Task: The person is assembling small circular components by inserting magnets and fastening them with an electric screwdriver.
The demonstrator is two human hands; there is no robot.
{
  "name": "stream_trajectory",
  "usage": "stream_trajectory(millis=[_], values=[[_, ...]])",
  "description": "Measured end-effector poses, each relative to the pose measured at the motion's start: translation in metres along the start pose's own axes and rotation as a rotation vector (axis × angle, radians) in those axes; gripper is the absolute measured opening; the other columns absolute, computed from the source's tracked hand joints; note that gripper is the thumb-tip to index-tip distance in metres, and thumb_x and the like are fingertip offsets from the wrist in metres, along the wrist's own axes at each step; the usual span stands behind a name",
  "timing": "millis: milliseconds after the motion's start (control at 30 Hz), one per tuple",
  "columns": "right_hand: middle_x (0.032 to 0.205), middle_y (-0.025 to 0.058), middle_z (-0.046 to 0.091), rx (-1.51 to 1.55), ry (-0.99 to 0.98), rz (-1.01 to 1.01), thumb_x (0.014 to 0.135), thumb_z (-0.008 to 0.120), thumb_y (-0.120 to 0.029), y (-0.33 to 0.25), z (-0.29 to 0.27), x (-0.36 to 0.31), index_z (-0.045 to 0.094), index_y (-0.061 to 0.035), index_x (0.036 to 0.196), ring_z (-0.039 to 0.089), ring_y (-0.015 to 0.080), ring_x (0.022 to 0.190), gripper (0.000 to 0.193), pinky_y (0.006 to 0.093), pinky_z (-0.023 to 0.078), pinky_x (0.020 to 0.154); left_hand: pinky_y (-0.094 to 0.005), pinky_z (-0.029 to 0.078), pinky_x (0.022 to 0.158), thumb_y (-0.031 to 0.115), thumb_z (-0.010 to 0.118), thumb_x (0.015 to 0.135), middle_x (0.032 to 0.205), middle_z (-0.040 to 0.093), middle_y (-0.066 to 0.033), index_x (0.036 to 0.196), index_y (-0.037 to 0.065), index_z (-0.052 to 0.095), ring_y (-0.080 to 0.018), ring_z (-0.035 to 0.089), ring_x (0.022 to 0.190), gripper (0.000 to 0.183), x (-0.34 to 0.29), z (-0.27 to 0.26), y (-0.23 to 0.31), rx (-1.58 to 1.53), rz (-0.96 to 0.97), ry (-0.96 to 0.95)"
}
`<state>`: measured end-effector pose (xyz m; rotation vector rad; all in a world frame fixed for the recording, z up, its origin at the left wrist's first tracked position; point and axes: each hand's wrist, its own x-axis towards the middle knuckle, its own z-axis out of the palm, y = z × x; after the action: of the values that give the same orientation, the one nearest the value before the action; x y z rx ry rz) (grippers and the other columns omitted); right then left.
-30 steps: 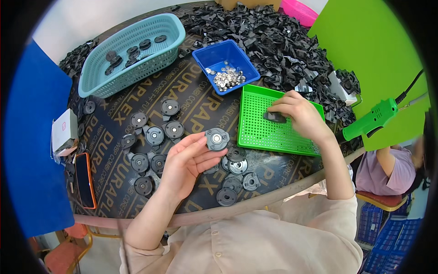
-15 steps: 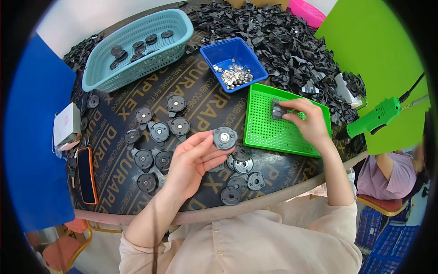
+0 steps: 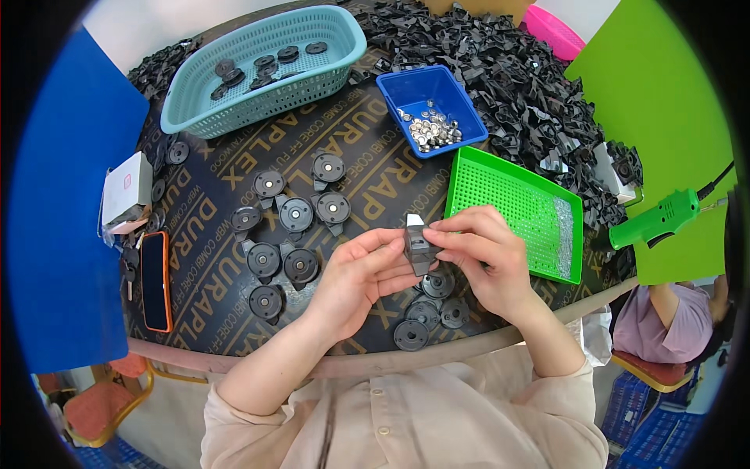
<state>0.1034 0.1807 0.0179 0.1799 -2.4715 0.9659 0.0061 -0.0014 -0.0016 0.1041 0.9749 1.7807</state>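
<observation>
Above the table's front middle, my two hands meet at a small black plastic part (image 3: 420, 248) with a shiny upper face. My left hand (image 3: 353, 275) is closed on its left side, the thumb on top and the other fingers underneath. Pinching it from the right are the thumb and forefinger of my right hand (image 3: 494, 264). The round black disc that was in my left hand cannot be made out clearly behind the part. Several round black discs with metal centres (image 3: 295, 215) lie left of my hands. More plain-holed discs (image 3: 411, 334) lie just below them.
A green perforated tray (image 3: 461, 184) holds small silvery bits. Behind it are a blue bin (image 3: 391, 98) of metal pieces and a heap of black parts (image 3: 500, 86). A teal basket (image 3: 258, 105), phone (image 3: 156, 281), white box (image 3: 126, 191) and green power screwdriver (image 3: 660, 219) surround the workspace.
My right hand has come left from the green tray with the black part and met my left hand. The disc in my left hand has turned from facing up. The whole view has shifted slightly.
</observation>
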Motion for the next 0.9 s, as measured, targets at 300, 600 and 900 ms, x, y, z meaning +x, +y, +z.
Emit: stream_trajectory(millis=[300,600,900], values=[[0.094,0.0062,0.066,-0.078,0.001,-0.029,0.069,0.071,0.004,-0.003,0.001,-0.005,0.073,-0.0071,0.099,0.059,0.0238,0.086,0.032,0.0332,0.048,0.075,-0.0346,0.055,0.088,0.019,0.052,0.099,0.108,0.068,-0.0083,0.116,0.005,0.056,-0.0183,0.067,0.102,0.023,-0.001,0.001,-0.001,0.015,0.005,0.015],[0.095,0.0076,0.065,-0.076,0.010,-0.029,0.069,0.070,0.007,-0.005,0.000,-0.007,0.071,-0.0061,0.098,0.058,0.0250,0.085,0.032,0.0332,0.048,0.073,-0.0321,0.055,0.089,0.020,0.054,0.099,0.110,0.067,-0.0091,0.113,0.002,0.058,-0.0189,0.067,0.100,0.023,-0.004,0.005,-0.002,0.122,0.019,0.035],[0.098,0.0072,0.059,0.219,-0.032,0.148,0.074,0.072,0.003,-0.019,0.002,-0.004,0.067,-0.0056,0.103,0.057,0.0218,0.098,0.030,0.0305,0.051,0.077,-0.0290,0.055,0.081,0.016,0.066,0.092,0.106,0.068,-0.0065,0.104,0.006,0.060,-0.0129,0.066,0.096,0.017,-0.004,0.002,0.003,0.065,0.003,0.013]])
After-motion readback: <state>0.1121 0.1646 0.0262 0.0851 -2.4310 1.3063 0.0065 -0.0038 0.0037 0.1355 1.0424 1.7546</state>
